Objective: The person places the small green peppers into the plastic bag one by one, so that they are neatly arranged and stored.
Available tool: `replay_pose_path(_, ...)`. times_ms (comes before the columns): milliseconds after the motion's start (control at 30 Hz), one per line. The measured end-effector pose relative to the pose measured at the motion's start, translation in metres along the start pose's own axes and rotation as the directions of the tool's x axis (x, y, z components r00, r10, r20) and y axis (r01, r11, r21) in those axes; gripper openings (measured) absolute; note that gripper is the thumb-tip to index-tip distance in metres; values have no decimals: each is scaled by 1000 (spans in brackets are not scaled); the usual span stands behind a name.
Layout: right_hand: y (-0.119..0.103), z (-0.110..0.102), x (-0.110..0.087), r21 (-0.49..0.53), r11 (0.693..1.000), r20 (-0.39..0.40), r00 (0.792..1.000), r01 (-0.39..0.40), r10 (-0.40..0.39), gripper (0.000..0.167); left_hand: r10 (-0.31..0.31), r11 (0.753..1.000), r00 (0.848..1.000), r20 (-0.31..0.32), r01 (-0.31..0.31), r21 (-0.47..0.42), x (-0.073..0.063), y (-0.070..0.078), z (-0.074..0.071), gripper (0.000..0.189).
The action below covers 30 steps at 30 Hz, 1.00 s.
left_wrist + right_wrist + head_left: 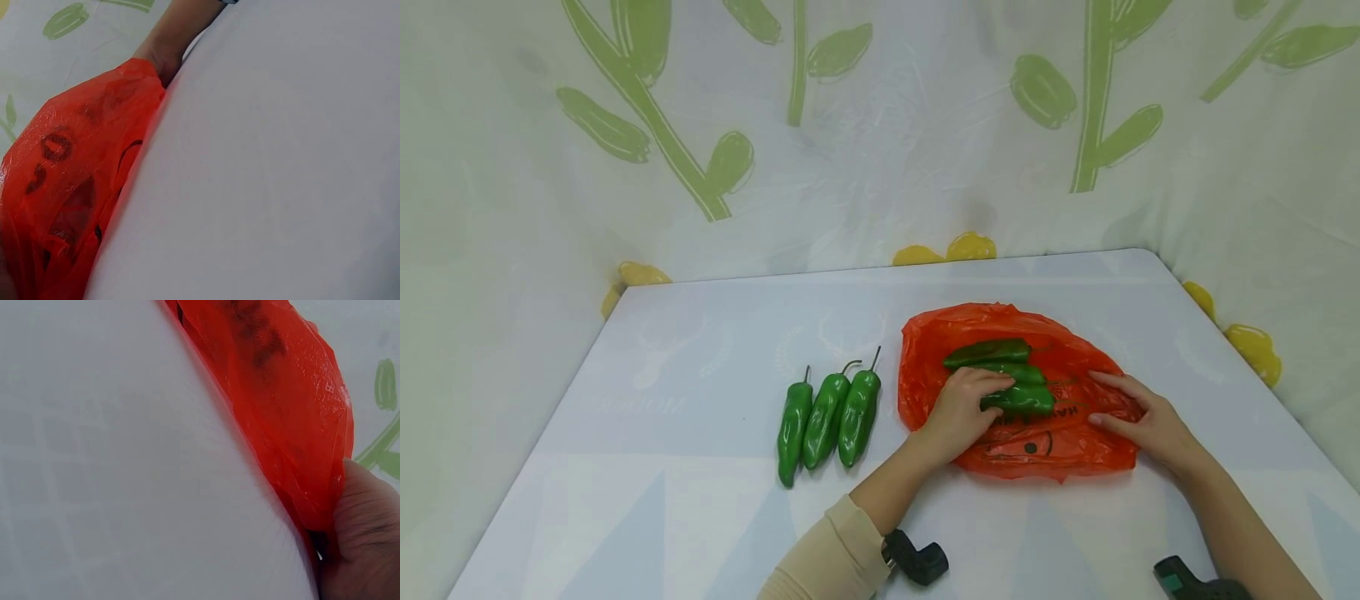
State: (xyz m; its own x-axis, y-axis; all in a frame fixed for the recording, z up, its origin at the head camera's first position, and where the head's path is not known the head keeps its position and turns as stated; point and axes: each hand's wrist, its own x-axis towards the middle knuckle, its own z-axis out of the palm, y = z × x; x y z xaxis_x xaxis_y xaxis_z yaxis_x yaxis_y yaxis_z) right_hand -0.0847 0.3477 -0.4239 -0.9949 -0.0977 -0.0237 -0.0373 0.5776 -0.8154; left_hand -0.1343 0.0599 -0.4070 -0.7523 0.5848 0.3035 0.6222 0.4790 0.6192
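Note:
A red plastic bag [936, 333] lies spread on the table with three green peppers [988, 352] on it, side by side. My left hand [958, 415] pinches the left end of the nearest pepper [1030, 400], fingers over its top and thumb at its near side. At the bag's right end, my right hand [1150, 425] rests on the red plastic, index finger and thumb spread apart. In the right wrist view, the right thumb [365, 506] lies against the bag [294, 412]. The bag [94, 144] hides the left fingers in the left wrist view.
Three more green peppers [823, 421] lie side by side on the white table [685, 400], left of the bag, stems pointing away. A curtain [880, 167] with green leaf prints hangs behind the table. Black wrist devices [921, 562] sit at both forearms.

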Motion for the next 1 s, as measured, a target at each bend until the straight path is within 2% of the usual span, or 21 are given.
replay_pose_path(367, -1, -2, 0, -35, 999, 8, 999, -36, 36, 61, -37, 999, 999, -38, 37, -19, 0, -1, 2, 40)
replay_pose_path(567, 0, -2, 0, -24, 999, 13, 999, -37, 37, 61, -25, 999, 998, -63, 23, -27, 1, -1, 2, 41)
replay_pose_path(1000, -2, -1, 1, -30, 998, 29, 998, -61, 62, 62, -76, 986, 996, -55, 66, -151, 0, 2, -4, 48)
